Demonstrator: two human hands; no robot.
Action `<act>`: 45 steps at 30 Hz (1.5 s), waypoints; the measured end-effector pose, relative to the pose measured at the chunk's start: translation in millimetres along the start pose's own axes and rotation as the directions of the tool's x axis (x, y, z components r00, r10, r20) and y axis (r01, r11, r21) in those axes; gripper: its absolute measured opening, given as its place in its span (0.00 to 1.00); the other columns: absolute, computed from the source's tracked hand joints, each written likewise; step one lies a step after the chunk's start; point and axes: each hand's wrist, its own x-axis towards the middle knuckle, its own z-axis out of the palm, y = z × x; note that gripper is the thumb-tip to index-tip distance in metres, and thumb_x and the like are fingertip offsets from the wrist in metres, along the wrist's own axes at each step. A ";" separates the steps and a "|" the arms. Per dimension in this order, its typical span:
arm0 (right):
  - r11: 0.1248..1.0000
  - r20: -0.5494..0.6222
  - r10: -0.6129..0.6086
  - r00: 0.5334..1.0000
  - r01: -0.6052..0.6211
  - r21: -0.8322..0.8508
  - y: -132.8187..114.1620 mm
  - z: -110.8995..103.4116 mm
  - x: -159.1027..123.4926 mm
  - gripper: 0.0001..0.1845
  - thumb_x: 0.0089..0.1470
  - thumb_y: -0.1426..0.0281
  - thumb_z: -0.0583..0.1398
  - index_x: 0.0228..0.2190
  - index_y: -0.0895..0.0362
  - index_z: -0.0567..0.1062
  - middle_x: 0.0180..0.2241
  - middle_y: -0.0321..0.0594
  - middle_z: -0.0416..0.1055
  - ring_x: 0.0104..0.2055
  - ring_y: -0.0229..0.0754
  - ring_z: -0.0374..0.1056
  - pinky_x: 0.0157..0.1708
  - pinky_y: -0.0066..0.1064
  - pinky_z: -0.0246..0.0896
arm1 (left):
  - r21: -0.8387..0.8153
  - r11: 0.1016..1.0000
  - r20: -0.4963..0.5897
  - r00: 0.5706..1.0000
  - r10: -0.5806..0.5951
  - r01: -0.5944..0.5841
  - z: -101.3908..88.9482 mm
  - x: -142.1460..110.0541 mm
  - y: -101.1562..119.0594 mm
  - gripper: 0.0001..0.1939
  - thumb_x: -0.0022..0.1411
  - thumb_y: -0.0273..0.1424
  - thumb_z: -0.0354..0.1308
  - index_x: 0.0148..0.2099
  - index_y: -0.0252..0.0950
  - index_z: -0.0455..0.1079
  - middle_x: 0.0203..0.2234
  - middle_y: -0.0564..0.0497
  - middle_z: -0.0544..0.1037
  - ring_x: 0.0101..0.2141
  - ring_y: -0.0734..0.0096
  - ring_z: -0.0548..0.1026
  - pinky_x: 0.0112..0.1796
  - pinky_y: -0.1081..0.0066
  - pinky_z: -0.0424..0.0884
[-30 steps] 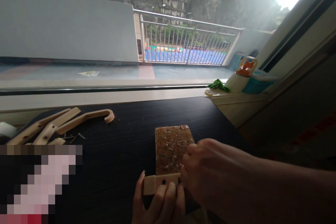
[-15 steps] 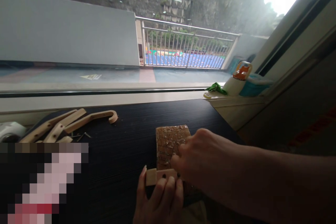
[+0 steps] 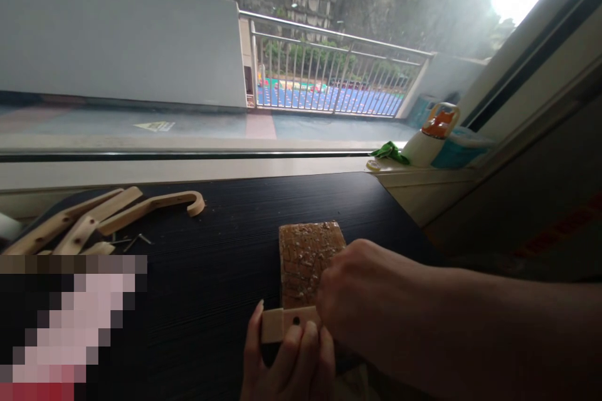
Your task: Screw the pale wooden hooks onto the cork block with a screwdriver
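Observation:
My left hand (image 3: pixel 294 360) grips a pale wooden piece (image 3: pixel 273 326) with a dark round hole in it, thumb at its left end and fingers along the near side. My right hand (image 3: pixel 350 279) is closed over the right end of this piece, knuckles up. Whatever it holds is hidden behind the fist. Just beyond both hands lies a brown block (image 3: pixel 294 244) with a grid of lines and small shiny bits on its top. The right hand covers part of its right side.
On the dark table (image 3: pixel 226 263), several wooden pieces lie at the left, one a hooked piece (image 3: pixel 160 202), beside thin bent metal rods (image 3: pixel 139 239). A pixelated patch hides the lower left. A green cloth (image 3: pixel 389 151) and a white-and-orange bottle (image 3: pixel 430 138) stand on the windowsill.
My right fist has turned and shifted slightly right and down, now covering the second dark spot on the wooden piece. The left hand keeps its grip. The view has tilted a little.

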 end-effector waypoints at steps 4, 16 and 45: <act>0.985 0.007 0.166 0.986 -0.167 0.037 3.4 2.3 4.5 0.14 0.48 0.79 0.59 0.14 0.60 0.72 0.13 0.36 0.66 0.16 0.32 0.59 0.19 0.26 0.47 | -0.007 0.999 0.150 0.988 0.032 -0.031 -5.7 1.8 -2.9 0.10 0.62 0.26 0.48 0.38 0.38 0.72 0.32 0.51 0.75 0.37 0.70 0.71 0.60 0.44 0.41; 0.998 -0.148 0.060 0.987 -0.063 -0.016 -12.2 1.0 -4.7 0.09 0.47 0.71 0.63 0.18 0.58 0.74 0.19 0.39 0.71 0.20 0.36 0.64 0.19 0.29 0.48 | -0.057 0.998 0.233 0.973 0.010 0.003 -14.8 2.1 -2.9 0.10 0.63 0.25 0.49 0.38 0.40 0.72 0.36 0.52 0.77 0.40 0.68 0.70 0.61 0.46 0.35; 1.000 -0.083 0.024 0.996 -0.023 0.012 -9.7 2.5 -13.1 0.12 0.48 0.68 0.63 0.16 0.57 0.73 0.18 0.36 0.70 0.20 0.36 0.64 0.18 0.29 0.46 | -0.027 0.999 0.228 0.972 0.048 -0.043 -13.6 1.0 -6.6 0.09 0.63 0.28 0.50 0.40 0.40 0.72 0.32 0.52 0.75 0.38 0.68 0.70 0.60 0.45 0.39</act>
